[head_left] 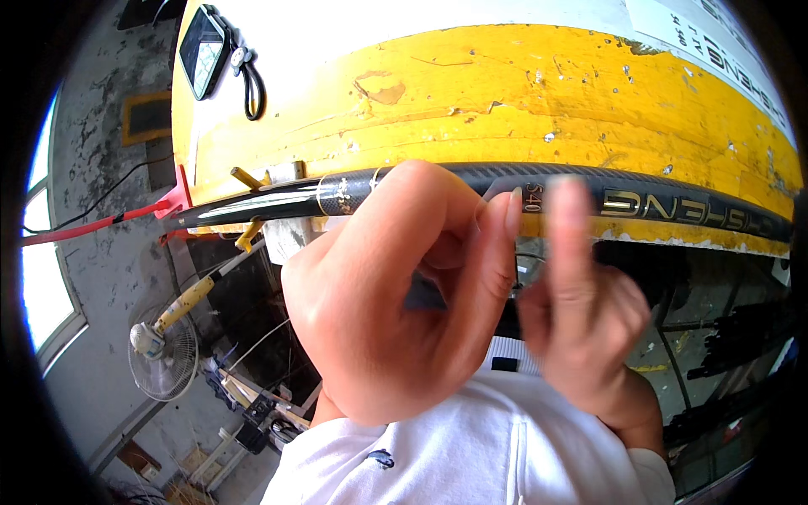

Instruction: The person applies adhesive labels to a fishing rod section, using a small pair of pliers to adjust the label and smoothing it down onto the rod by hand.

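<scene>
A black fishing rod [656, 198] with a carbon-weave finish, gold bands and gold lettering lies crosswise along the table's near edge. In front of its middle is my left hand [370, 311], with thumb and forefinger pinched together beside the rod. A small greyish sliver shows at those fingertips, too small to name. My right hand [585, 311] is just to the right, smeared by motion. One of its fingers points up and overlaps the rod next to the lettering; contact cannot be made out. The other fingers look curled and are partly hidden.
The rod's left part rests by a yellow-pronged holder [248, 178] on the worn yellow table [471, 93]. A phone [204, 52] with a strap lies at the far left, and a printed white sheet [715, 50] at the far right. A fan [164, 345] stands lower left.
</scene>
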A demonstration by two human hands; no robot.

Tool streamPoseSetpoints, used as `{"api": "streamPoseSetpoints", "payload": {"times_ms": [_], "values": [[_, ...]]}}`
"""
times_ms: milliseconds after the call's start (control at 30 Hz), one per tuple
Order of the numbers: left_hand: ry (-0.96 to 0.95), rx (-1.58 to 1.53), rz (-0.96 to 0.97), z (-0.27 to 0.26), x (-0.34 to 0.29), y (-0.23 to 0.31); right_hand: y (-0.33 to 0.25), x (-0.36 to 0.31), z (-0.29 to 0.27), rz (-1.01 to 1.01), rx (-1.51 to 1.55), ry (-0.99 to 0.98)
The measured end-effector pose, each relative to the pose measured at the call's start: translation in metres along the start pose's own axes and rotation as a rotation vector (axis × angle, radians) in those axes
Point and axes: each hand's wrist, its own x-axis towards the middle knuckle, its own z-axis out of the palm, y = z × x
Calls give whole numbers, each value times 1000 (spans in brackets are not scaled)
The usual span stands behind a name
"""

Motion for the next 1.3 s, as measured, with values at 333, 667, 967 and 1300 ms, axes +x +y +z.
{"api": "streamPoseSetpoints", "payload": {"times_ms": [333,667,967,1300], "values": [[-38,62,8,-4,0,2,5,-6,-14,117,23,33],[-4,223,59,-23,4,-4,1,-8,-12,141,3,-5],[-20,149,15,-29,7,-8,-37,18,20,86,2,-76],[-84,188,42,-36,8,-14,11,-8,-15,274,-2,119]]}}
